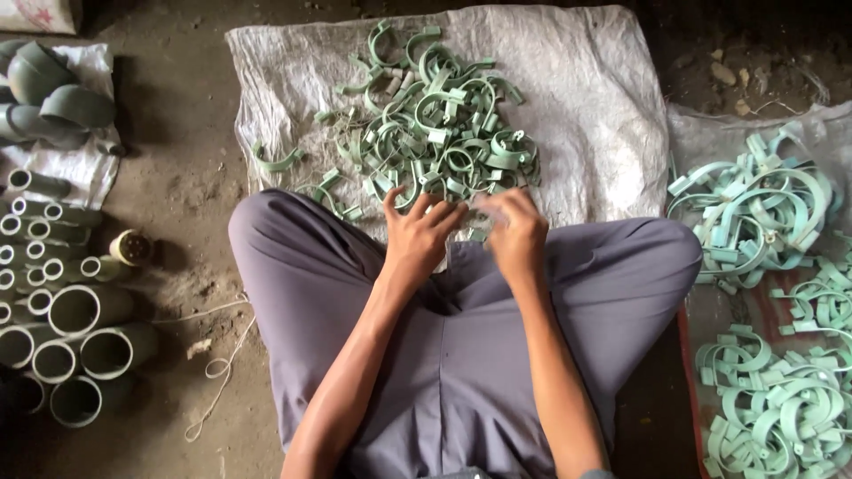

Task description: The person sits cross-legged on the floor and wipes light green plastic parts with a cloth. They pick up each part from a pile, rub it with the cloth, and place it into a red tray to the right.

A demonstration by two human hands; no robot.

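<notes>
Far left on the floor I see grey-green pipe pieces (80, 333) stacked w/ their round ends up, and bent elbow pieces (53, 93) on a white bag above them.

In the middle is a white sack cloth (586, 98) w/ a big tangled pile of green clips (444, 133) on it, right in front of my crossed legs.

My left hand (417, 232) rests at the near edge of the pile, fingers spread on the clips. My right hand (515, 232) is just beside it, fingers curled around smth small and pale. It's blurry, so I can't tell what it pinches.

The clips look light and thin, prob. stiff plastic that bends a bit. They hook on each other, so I'd grab one by its round back and shake it free.

On the right are two more heaps of clips, bigger pale ones (759, 217) and more below (781, 408), on plastic sheet. No real boxes or bins here, only cloths holding piles.
</notes>
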